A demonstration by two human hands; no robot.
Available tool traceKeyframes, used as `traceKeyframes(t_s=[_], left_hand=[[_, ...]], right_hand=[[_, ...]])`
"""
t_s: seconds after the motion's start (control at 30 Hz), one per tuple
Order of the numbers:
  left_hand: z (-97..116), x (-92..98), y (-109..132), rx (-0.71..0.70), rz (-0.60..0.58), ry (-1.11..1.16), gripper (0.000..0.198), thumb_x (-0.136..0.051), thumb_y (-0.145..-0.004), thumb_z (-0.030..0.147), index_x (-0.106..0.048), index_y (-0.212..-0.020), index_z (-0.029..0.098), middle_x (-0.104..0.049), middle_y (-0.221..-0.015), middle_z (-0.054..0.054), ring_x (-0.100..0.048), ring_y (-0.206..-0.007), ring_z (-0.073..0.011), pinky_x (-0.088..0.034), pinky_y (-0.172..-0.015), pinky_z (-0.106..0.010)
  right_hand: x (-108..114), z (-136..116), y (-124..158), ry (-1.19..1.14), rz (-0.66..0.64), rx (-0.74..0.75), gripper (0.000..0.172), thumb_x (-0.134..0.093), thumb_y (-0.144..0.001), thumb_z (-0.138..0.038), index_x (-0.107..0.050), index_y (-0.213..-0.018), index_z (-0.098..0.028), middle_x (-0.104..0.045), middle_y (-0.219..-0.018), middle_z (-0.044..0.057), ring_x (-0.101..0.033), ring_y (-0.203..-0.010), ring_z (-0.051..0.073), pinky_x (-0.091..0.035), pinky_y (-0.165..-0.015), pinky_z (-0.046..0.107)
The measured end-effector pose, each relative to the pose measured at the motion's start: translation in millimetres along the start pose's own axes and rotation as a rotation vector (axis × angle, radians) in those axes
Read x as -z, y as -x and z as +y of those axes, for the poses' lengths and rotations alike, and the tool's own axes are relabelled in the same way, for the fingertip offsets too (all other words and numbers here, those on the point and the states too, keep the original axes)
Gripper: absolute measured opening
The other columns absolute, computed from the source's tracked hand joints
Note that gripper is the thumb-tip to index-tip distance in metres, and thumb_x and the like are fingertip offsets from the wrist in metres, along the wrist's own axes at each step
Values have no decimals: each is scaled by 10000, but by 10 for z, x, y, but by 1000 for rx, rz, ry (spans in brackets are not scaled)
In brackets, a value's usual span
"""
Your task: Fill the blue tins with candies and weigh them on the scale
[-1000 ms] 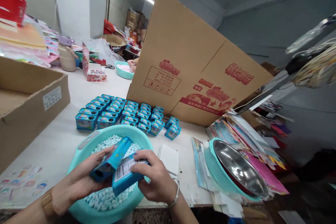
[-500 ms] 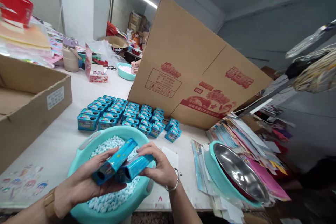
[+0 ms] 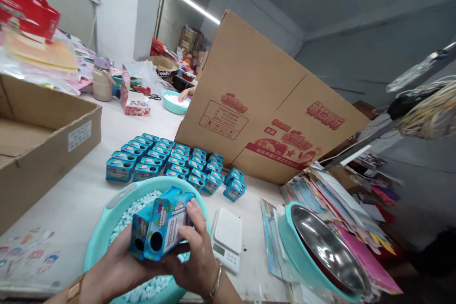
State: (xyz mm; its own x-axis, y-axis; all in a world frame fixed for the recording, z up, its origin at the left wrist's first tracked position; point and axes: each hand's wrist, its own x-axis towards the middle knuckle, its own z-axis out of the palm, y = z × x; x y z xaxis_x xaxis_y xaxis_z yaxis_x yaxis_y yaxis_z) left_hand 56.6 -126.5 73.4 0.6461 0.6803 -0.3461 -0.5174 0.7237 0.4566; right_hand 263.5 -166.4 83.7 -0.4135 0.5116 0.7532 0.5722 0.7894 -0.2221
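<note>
Two small blue boxes (image 3: pixel 158 225) with round holes at their near ends are pressed side by side above a teal basin (image 3: pixel 107 221) full of small pale candies (image 3: pixel 133 209). My left hand (image 3: pixel 116 270) cups them from below and the left. My right hand (image 3: pixel 194 256) wraps its fingers over the right box. Both hands are closed on the pair.
Rows of several matching blue boxes (image 3: pixel 167 161) stand on the white table beyond the basin. A small white scale (image 3: pixel 228 240) lies right of the basin, a steel bowl (image 3: pixel 326 247) further right. A large cardboard box (image 3: pixel 263 104) leans behind; an open carton (image 3: pixel 42 142) sits left. Another person's hand (image 3: pixel 185 94) reaches a far basin.
The two boxes were held apart at an angle; now they are brought together side by side with their holed ends toward me. The view has tilted up and the scale shows.
</note>
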Motion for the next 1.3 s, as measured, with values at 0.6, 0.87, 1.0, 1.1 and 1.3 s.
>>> traceKeyframes(t_s=[0.6,0.87,1.0,1.1,1.3], left_hand=[[196,430,25,-740,480,-824,1278,-999,-677,642,-438,-1748,227,-419,-1852,-211,-339,-1723,-535,-326,-1396,-720],[890,340,235,-455,91,-1287,984,-1025,-608,457,-717,-1499,175,-855,-1239,-126,-828,-1050,-420,-714,-942,-527],[1036,495,237,-643,514,-915,972,-1020,-569,592,-695,-1357,125,-859,-1131,-96,-805,-1028,-379,-691,-967,-593],[900,689,90,-645,528,-763,942,-1025,-566,621,-679,-1308,155,-850,-1178,-114,-807,-1034,-366,-683,-1012,-580],[459,815,-207,-662,642,-702,776,-973,-621,584,-632,-1223,233,-813,-1205,-130,-811,-1121,-398,-673,-1049,-554]], right_hand=[[-684,-257,-11,-518,254,-934,1129,-961,-754,-466,-416,-1701,-183,-599,-1700,215,-619,-1561,383,-498,-1327,544],[-284,266,-260,-562,-145,-736,799,-670,-1024,-634,-493,-1687,-226,-706,-1553,157,-728,-1390,312,-638,-1125,479],[-732,172,37,-244,-472,-526,454,-645,-1074,-488,-677,-1447,-231,-739,-1501,169,-706,-1393,322,-615,-1144,527],[-1016,8,177,-56,-965,96,375,-727,-1038,-413,-727,-1366,-231,-675,-1641,144,-597,-1545,339,-552,-1231,576],[-1407,93,245,201,-1072,446,423,-627,-1109,-504,-714,-1461,-285,-615,-1714,79,-356,-1715,331,-415,-1334,653]])
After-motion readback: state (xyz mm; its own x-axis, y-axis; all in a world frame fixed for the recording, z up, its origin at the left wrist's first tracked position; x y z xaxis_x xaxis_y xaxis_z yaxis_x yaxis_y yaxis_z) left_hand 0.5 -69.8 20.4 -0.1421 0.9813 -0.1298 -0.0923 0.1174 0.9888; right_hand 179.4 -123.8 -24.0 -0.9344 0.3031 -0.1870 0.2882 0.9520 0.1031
